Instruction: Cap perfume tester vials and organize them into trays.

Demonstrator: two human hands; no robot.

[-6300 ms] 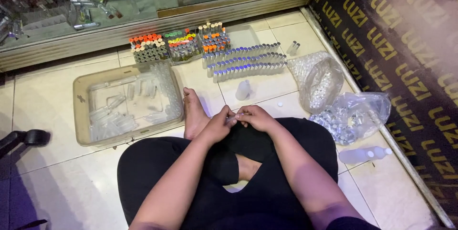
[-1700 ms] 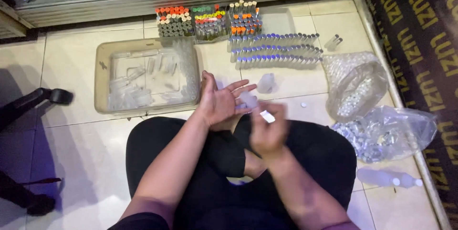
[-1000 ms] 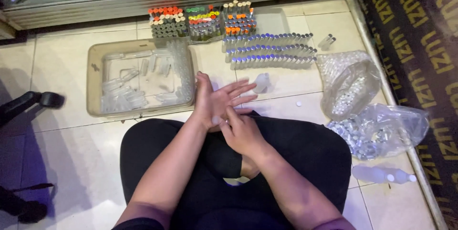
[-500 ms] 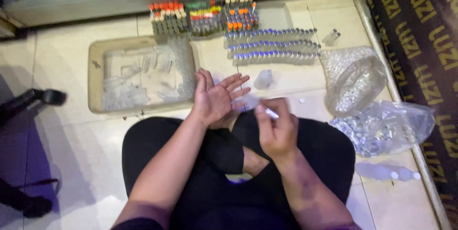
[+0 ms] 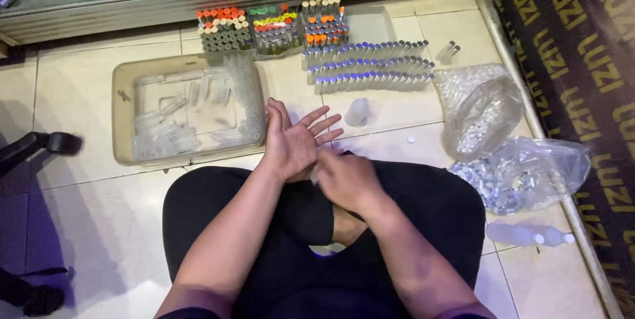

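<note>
Overhead, from the head camera:
Left hand: the left hand (image 5: 294,144) lies palm up with fingers spread, over the crossed legs in black trousers (image 5: 291,226), at the edge of the tiled floor (image 5: 79,200).
Right hand: the right hand (image 5: 347,180) is curled, knuckles up, pressed against the heel of the left palm; whatever it pinches is hidden, so I cannot tell whether it grips anything.
Small vial: a pale glimpse at the right fingertips may be one; too blurred to confirm.
Tray: a clear plastic tray (image 5: 122,127) holding empty clear tubes sits just beside the left hand.
Filled rows: blue-capped vials (image 5: 367,64) lie in rows beyond the hands; colour-capped tubes (image 5: 271,28) stand upright behind them.
Loose cap: a small white cap (image 5: 411,139) lies alone on the tile.
Bags: two clear bags of vials (image 5: 522,173) slump at the right.
Risk: with both hands over the lap, a dropped piece would likely roll between the legs; a swinging right elbow could tip the open bags.
</note>
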